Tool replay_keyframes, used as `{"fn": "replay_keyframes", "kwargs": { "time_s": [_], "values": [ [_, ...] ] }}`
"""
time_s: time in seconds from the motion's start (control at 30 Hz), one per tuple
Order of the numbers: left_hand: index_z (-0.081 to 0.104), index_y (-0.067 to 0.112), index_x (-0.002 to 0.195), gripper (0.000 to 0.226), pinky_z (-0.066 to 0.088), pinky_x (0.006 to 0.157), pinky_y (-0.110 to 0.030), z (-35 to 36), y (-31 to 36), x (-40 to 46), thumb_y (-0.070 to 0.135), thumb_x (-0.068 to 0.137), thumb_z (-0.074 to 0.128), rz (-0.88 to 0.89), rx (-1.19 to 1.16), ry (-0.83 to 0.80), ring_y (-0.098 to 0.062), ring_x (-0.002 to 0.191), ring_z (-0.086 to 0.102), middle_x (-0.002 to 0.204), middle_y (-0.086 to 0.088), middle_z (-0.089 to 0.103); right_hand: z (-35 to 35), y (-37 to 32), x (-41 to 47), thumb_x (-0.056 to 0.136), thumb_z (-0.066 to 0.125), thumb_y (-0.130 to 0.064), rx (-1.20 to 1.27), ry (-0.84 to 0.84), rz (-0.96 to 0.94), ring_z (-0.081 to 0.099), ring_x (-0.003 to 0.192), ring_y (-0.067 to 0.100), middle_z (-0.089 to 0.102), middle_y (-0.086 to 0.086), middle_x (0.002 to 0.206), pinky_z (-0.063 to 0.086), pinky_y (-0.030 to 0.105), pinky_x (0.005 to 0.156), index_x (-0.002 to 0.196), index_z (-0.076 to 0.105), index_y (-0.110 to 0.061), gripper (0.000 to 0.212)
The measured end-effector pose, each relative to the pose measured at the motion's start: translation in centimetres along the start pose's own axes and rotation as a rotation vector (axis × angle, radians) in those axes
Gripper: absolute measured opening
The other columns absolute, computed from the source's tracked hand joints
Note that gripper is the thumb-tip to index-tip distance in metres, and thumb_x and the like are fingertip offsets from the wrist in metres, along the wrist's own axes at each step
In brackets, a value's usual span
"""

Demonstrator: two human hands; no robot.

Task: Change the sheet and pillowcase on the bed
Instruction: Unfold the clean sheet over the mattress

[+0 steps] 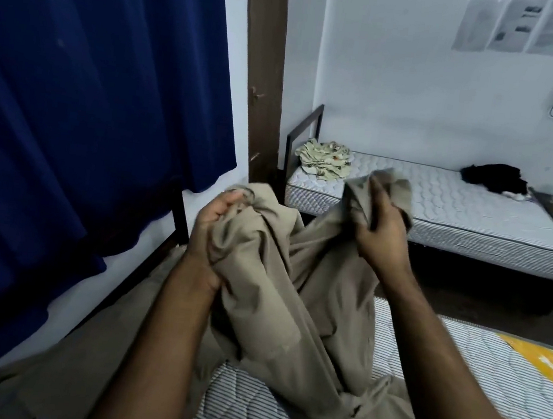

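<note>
A beige sheet [295,301] hangs bunched between both hands above a striped quilted mattress [477,366] in the foreground. My left hand [212,233] grips a gathered fold of the sheet, fingers curled round it. Up and to the right, my right hand [382,221] grips another bunch of the same sheet. The rest of the sheet trails down onto the mattress and over its left side. A yellow label [547,364] lies on the mattress at the right edge.
A dark blue curtain [83,111] hangs along the left. A brown door frame [263,70] stands behind. Across the floor, a second bare mattress [447,211] carries a crumpled patterned cloth [325,159] and a black garment [496,177]. Papers [517,23] are taped to the wall.
</note>
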State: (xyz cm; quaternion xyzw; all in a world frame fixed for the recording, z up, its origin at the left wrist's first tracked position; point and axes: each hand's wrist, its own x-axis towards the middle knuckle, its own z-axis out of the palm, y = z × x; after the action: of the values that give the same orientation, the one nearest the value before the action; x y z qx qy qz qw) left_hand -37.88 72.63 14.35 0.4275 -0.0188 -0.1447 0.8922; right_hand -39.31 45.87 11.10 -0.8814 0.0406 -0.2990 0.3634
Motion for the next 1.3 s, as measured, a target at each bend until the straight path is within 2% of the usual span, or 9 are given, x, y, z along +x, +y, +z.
{"fn": "replay_keyframes", "kwargs": {
  "time_s": [0.1,0.23,0.37,0.47,0.63,0.83,1.0,1.17,1.3],
  "values": [
    [0.066,0.020,0.125,0.060,0.053,0.097,-0.039,-0.5,-1.6,0.6,0.050,0.076,0.080,-0.015,0.726,0.309,-0.025,0.109,0.068,0.126,-0.010,0.068,-0.7,-2.3,-0.1,0.096,0.061,-0.028,0.046,0.146,-0.183,0.046,0.135,0.016,0.053,0.003,0.148,0.024,0.007,0.110,0.151,0.042,-0.025,0.059],
    [0.014,0.022,0.160,0.104,0.035,0.114,-0.051,-1.2,-3.5,0.7,0.049,0.082,0.077,0.110,1.378,0.482,-0.040,0.144,0.033,0.162,-0.023,0.017,-0.7,-5.7,-0.9,0.093,0.064,-0.022,0.073,0.123,-0.410,0.047,0.138,0.017,0.055,0.000,0.146,0.037,0.039,0.115,0.146,0.050,-0.018,0.055],
    [0.009,0.028,0.161,0.118,0.053,0.103,-0.043,0.6,-5.1,-0.2,0.011,0.075,0.087,0.357,0.910,-0.085,-0.032,0.129,0.056,0.161,-0.013,0.030,-1.8,-10.1,-2.2,0.090,0.064,-0.011,0.217,-0.055,-0.611,0.057,0.126,0.015,0.064,0.002,0.132,0.045,0.040,0.106,0.135,0.059,-0.010,0.045],
    [0.049,0.004,0.139,0.048,0.052,0.082,-0.012,3.6,-3.7,-0.8,-0.008,0.093,0.059,0.501,0.753,-0.066,-0.002,0.094,0.066,0.119,-0.011,0.067,-1.9,-11.9,-3.0,0.085,0.066,0.004,0.271,-0.386,-0.612,0.055,0.130,0.014,0.059,0.006,0.137,0.043,0.037,0.110,0.141,0.050,-0.006,0.059],
    [0.059,0.000,0.104,0.021,0.053,0.079,-0.020,5.0,-3.6,1.0,-0.014,0.092,0.049,0.579,0.729,-0.035,-0.005,0.083,0.063,0.093,-0.008,0.066,-3.0,-9.3,-3.0,0.092,0.059,0.007,0.587,-0.666,-0.282,0.042,0.141,0.017,0.042,0.007,0.153,0.032,0.039,0.120,0.159,0.013,-0.016,0.084],
    [0.067,0.005,0.112,0.017,0.057,0.075,-0.033,5.1,-4.5,1.6,0.003,0.098,0.057,0.423,0.616,0.120,-0.017,0.082,0.068,0.102,-0.013,0.073,-0.8,-5.9,-4.3,0.088,0.075,-0.033,0.588,-0.203,0.020,0.069,0.103,0.018,0.070,-0.002,0.113,0.057,0.048,0.092,0.145,0.041,-0.026,0.067],
    [0.069,0.019,0.104,0.015,0.055,0.087,-0.032,5.9,-2.8,0.9,0.024,0.098,0.056,0.233,0.161,-0.095,-0.013,0.092,0.070,0.099,-0.001,0.075,3.8,-3.2,-6.0,0.084,0.078,-0.034,0.347,-0.213,-0.061,0.057,0.116,0.003,0.062,-0.003,0.118,0.047,0.028,0.100,0.129,0.057,-0.015,0.053],
    [0.063,0.018,0.101,0.015,0.053,0.083,-0.029,5.9,-2.0,0.8,0.024,0.099,0.049,0.166,0.049,-0.132,-0.011,0.084,0.067,0.083,0.005,0.074,5.9,-0.3,-5.8,0.077,0.070,-0.049,0.413,-0.219,0.223,0.053,0.070,0.007,0.060,-0.004,0.070,0.047,0.038,0.067,0.080,0.056,-0.008,0.043],
    [0.067,0.015,0.108,0.015,0.055,0.090,-0.035,3.9,-2.0,2.0,0.022,0.096,0.063,0.332,0.111,0.152,-0.020,0.095,0.068,0.094,0.000,0.076,2.9,-2.1,-3.8,0.083,0.078,-0.020,0.613,-0.046,0.173,0.044,0.063,0.005,0.050,-0.006,0.064,0.037,0.027,0.058,0.070,0.048,-0.006,0.035]
  ]
}}
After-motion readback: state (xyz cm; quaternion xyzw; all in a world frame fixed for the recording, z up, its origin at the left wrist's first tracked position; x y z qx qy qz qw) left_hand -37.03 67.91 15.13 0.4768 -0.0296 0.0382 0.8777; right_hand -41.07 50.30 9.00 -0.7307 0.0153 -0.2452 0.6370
